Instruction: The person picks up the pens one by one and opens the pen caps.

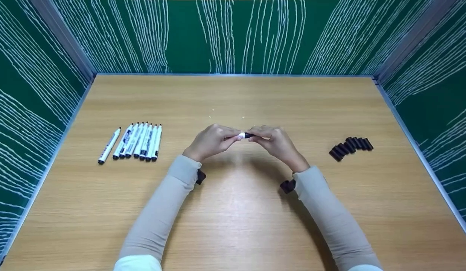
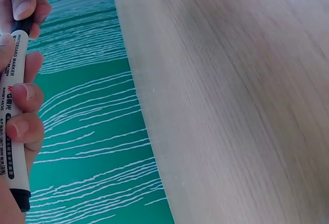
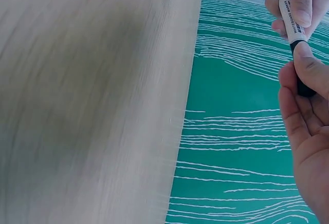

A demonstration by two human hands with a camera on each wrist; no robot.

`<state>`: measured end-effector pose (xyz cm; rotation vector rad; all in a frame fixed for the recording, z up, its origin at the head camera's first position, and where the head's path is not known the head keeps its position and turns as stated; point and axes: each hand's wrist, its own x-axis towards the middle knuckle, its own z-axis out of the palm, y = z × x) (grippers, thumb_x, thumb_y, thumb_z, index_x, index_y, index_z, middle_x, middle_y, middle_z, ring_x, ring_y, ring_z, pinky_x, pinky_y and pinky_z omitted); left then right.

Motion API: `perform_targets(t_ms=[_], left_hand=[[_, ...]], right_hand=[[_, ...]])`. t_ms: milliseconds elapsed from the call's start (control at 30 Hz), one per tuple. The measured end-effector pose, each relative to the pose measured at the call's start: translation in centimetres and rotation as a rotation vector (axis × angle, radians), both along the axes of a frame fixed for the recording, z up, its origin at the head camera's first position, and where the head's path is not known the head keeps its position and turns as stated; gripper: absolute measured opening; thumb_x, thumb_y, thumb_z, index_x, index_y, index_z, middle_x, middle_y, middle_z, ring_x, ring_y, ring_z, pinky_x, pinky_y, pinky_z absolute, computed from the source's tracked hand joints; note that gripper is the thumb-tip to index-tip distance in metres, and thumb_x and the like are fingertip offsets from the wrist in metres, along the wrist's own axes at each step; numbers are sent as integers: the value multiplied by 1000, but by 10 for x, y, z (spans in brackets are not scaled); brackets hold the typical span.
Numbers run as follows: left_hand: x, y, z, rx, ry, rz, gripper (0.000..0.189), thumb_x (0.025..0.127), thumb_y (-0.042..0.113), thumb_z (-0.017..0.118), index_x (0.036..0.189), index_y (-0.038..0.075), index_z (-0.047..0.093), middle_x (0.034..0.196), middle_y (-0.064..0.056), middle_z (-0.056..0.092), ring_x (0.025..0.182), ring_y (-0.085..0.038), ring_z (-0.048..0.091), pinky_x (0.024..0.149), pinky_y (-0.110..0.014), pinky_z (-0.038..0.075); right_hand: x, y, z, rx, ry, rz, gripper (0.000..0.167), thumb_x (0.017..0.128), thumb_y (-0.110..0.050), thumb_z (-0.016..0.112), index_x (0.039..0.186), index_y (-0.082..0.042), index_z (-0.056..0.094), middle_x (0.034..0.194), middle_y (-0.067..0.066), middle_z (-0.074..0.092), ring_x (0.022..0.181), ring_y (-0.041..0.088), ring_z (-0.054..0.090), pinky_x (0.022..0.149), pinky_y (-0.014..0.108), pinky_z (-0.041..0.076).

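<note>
Over the middle of the table my left hand [image 1: 214, 139] grips the white barrel of a whiteboard marker [image 2: 15, 106], its fingers curled along the printed side. The marker's black end plug [image 2: 20, 200] shows at the bottom in the left wrist view. My right hand [image 1: 276, 145] pinches the black cap [image 3: 304, 88] between thumb and fingers. In the right wrist view the cap sits at the end of the barrel, in line with it. The marker's tip is hidden.
On the left lies a row of several uncapped white markers [image 1: 139, 141], with a single marker [image 1: 109, 145] slightly apart. Several black caps [image 1: 351, 146] lie in a curved row at the right. Green walls with white lines [image 1: 236, 37] enclose the table [image 1: 233, 218] on three sides.
</note>
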<state>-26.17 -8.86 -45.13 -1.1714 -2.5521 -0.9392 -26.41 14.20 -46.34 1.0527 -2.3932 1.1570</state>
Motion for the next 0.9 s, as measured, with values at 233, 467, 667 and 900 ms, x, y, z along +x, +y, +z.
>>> perform_targets(t_ms=[233, 467, 667, 900], left_hand=[[0, -2, 0, -8, -4, 18, 27, 96, 21, 60, 115, 4, 70, 112, -11, 71, 99, -20, 70, 81, -26, 57], [0, -5, -1, -4, 15, 24, 28, 96, 22, 59, 115, 3, 70, 113, -13, 70, 100, -22, 70, 81, -27, 57], [0, -9, -1, 15, 33, 29, 27, 96, 20, 59, 113, 2, 71, 110, -12, 71, 99, -22, 70, 82, -29, 57], [1, -18, -1, 48, -5, 88, 28, 96, 21, 59, 114, 3, 69, 109, -12, 72, 96, -20, 70, 82, -26, 56]], right_hand=[[-1, 5, 0, -15, -6, -23, 22, 84, -9, 70, 104, -2, 74, 102, 15, 73, 93, 27, 71, 81, 30, 57], [-1, 8, 0, -31, 2, -30, 22, 83, -9, 71, 103, -1, 74, 102, 16, 73, 94, 28, 71, 82, 30, 57], [-2, 8, -2, -35, -1, -29, 21, 83, -9, 70, 103, -1, 74, 102, 15, 73, 94, 26, 71, 83, 29, 56], [-1, 10, -2, -51, -8, -49, 22, 83, -8, 71, 103, 1, 74, 102, 16, 73, 93, 27, 71, 82, 30, 57]])
